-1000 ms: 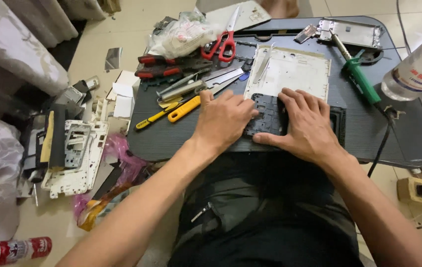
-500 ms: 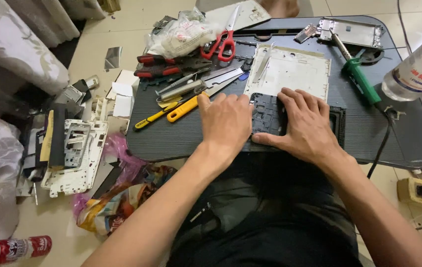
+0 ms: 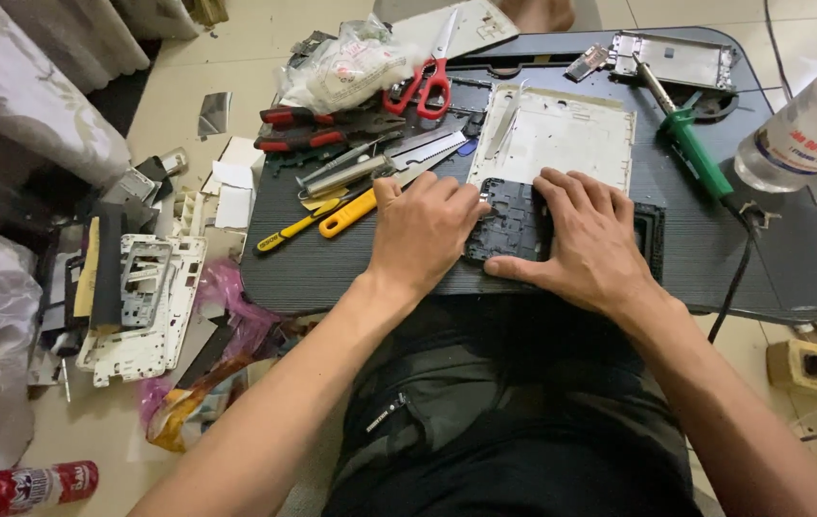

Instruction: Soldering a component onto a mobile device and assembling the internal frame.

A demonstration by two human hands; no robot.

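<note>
1. Head view: both hands press flat on a black frame (image 3: 509,222), a dark phone part lying on the black table (image 3: 351,268) near its front edge, directly before the person.
2. The left hand (image 3: 423,230) covers the frame's left edge; its fingers lie close together, curled slightly over the top left corner.
3. The right hand (image 3: 592,239) covers the right side, fingers spread, thumb stretched along the frame's near edge toward the left hand.
4. The frame lies between the two hands, its long axis running away from the person; both hands touch it, neither nearer.
5. Just behind it lies a white plate (image 3: 554,139); left of the left hand, a yellow screwdriver (image 3: 356,213); further right, a green soldering iron (image 3: 694,153).
</note>
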